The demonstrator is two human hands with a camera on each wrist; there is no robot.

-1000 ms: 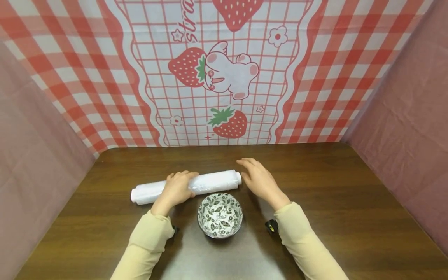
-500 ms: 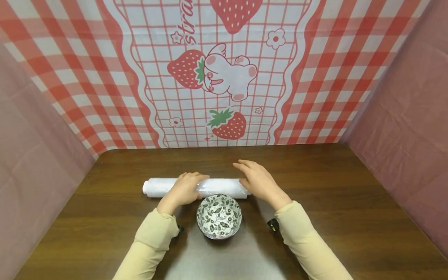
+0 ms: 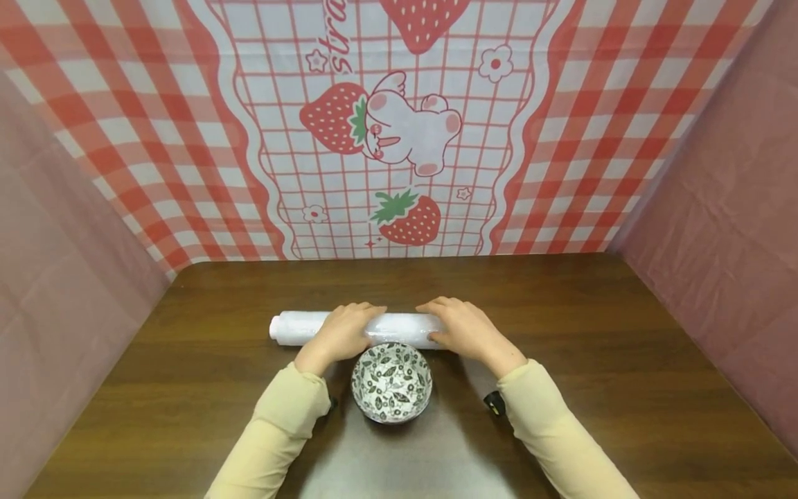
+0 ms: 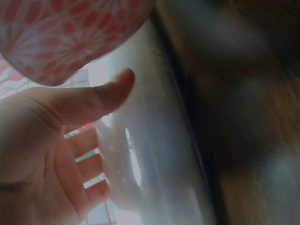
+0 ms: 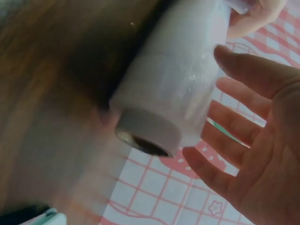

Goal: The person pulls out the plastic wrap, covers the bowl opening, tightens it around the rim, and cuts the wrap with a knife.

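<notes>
A roll of clear plastic wrap (image 3: 399,328) lies crosswise on the table, just behind a bowl (image 3: 391,384) with a dark leaf pattern inside. Its outside shows a red flower print in the left wrist view. My left hand (image 3: 343,333) grips the roll near its middle, thumb on the near side and fingers over the far side. At the roll's right end is my right hand (image 3: 469,328), its thumb tip and spread, fairly straight fingers right at the surface. The hollow core (image 5: 146,133) sticks out of that end in the right wrist view.
The brown wooden table (image 3: 598,360) extends to both sides. A red checked cloth with strawberries (image 3: 408,220) hangs at the back, and pink cloths (image 3: 717,208) close off the sides. Black wrist devices (image 3: 494,403) sit under both cuffs.
My left hand has moved right along with the roll, which has turned from slanted to nearly straight across. My right hand has come down over the roll's right end. The bowl stays put.
</notes>
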